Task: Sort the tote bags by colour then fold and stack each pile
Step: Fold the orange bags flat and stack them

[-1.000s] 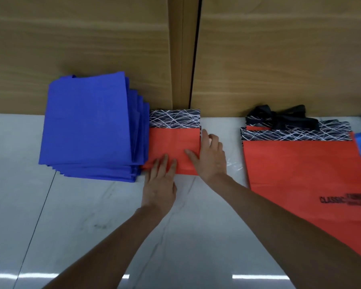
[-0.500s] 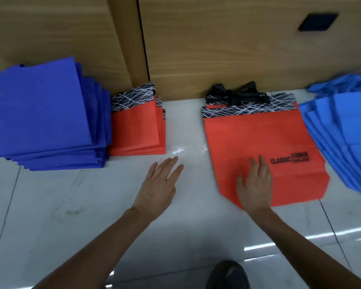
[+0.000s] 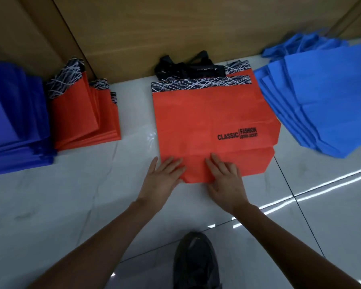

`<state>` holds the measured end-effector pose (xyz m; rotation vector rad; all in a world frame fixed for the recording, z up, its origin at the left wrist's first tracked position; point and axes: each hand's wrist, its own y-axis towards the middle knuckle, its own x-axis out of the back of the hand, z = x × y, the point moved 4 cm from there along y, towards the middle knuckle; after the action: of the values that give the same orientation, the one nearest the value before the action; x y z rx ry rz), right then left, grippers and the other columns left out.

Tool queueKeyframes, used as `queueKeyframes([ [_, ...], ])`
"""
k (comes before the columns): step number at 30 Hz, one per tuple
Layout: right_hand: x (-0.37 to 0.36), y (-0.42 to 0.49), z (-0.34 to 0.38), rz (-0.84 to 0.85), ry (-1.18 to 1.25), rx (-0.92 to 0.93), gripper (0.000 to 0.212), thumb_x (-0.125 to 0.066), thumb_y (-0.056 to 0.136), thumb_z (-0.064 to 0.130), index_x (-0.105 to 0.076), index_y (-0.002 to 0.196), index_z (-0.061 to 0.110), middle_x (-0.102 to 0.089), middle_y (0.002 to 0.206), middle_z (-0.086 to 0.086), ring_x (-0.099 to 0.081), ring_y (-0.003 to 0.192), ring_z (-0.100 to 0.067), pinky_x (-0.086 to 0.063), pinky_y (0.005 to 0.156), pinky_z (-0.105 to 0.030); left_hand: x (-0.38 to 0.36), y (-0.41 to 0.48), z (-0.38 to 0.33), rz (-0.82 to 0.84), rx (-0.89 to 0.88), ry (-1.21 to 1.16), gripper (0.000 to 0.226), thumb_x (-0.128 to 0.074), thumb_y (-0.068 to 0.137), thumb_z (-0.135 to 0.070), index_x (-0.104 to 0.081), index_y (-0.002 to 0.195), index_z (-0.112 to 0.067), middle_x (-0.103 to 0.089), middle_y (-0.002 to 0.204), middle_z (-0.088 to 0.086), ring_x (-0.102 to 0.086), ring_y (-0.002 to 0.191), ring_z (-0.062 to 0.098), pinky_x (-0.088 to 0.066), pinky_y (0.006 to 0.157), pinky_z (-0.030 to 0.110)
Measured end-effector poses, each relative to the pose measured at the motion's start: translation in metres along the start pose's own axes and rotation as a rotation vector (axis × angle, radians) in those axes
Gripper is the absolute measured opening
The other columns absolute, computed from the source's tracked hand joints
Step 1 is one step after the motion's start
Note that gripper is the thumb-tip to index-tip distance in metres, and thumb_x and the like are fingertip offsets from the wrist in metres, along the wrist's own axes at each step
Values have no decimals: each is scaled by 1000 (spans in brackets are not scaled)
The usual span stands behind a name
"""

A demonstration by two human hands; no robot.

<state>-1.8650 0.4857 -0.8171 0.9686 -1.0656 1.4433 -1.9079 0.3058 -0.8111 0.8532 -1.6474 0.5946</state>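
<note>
Flat red non-woven tote bag w/ black-white scribble top band (image 3: 206, 122) lies on white tiled floor (image 3: 71, 205), btwn folded red bag stack (image 3: 81, 122) & light-blue bag pile (image 3: 321, 101). L hand (image 3: 161, 180) flat, fingers released on its near-left corner. R hand (image 3: 225, 180) fingers bent on near edge; can't tell if pinching.

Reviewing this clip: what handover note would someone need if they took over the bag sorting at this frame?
Left hand: flat on the near left corner of the unfolded red bag.
Right hand: on its near edge; a pinch can't be confirmed.
Done: folded red stack and folded dark blue stack at left.
To do: fold this red bag and any beneath it onto the red stack; then fold the light blue pile at right.
</note>
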Motion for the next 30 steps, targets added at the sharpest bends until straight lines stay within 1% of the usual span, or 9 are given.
queueKeyframes([
  [6,14,-3,-17,-46,-16,15,57,-41,77,29,-56,129,13,-57,132,-5,-43,111,-24,-39,99,-52,17,-2,20,-59,100,-221,39,-37,86,-30,-70,97,-11,-71,87,8,-68,78,25,-48,72,26],
  [10,39,-8,-63,-168,63,-44,43,-47,77,20,-67,113,10,-67,116,-8,-59,106,-30,-40,93,-41,33,-15,45,-20,300,-460,55,-24,88,-49,-62,108,-15,-67,98,12,-63,89,27,-40,72,23],
  [13,55,-16,-85,-193,234,-75,28,-66,80,3,-71,107,7,-69,111,-9,-64,105,-25,-42,94,-26,44,-26,63,-17,273,-488,42,-23,83,-59,-47,103,-31,-66,92,5,-61,84,20,-35,70,21],
  [16,72,-20,-82,-192,383,-132,26,-60,89,19,-67,109,4,-68,96,-6,-58,76,13,-39,73,-2,54,-33,70,112,270,-580,47,-50,74,-68,-53,109,-36,-59,105,-21,-55,98,-3,-36,80,10],
  [19,77,-21,-75,-232,525,-179,37,-52,92,42,-60,92,6,-56,73,-1,-50,60,3,-35,56,-9,57,-29,78,26,387,-750,41,-76,74,-38,-56,110,-36,-59,106,-33,-50,104,-12,-32,87,-1],
  [22,84,-15,-73,-304,747,-238,41,-51,88,47,-53,78,8,-51,65,-3,-45,63,-8,-36,57,-21,56,-12,81,-113,491,-1003,26,-66,84,-12,-58,98,-32,-65,96,-27,-55,94,-14,-37,83,4],
  [24,91,-8,-71,-337,876,-305,22,-56,93,33,-57,82,15,-59,72,10,-54,68,-4,-42,63,-17,53,1,82,-155,535,-1076,9,-61,88,-14,-56,92,-20,-62,91,-13,-55,85,-8,-39,79,14],
  [27,78,-8,-76,-366,1147,-501,17,-57,93,29,-58,105,17,-66,101,6,-64,91,-8,-50,78,-26,50,17,79,-212,562,-948,29,-59,90,-28,-46,87,-3,-50,77,0,-47,71,9,-38,67,28],
  [30,50,-26,-81,-370,1167,-660,19,-54,95,31,-60,101,15,-65,96,5,-61,88,-10,-49,80,-30,43,23,74,-205,604,-687,35,-56,89,-43,-42,83,-12,-48,66,-2,-49,64,19,-40,61,36],
])
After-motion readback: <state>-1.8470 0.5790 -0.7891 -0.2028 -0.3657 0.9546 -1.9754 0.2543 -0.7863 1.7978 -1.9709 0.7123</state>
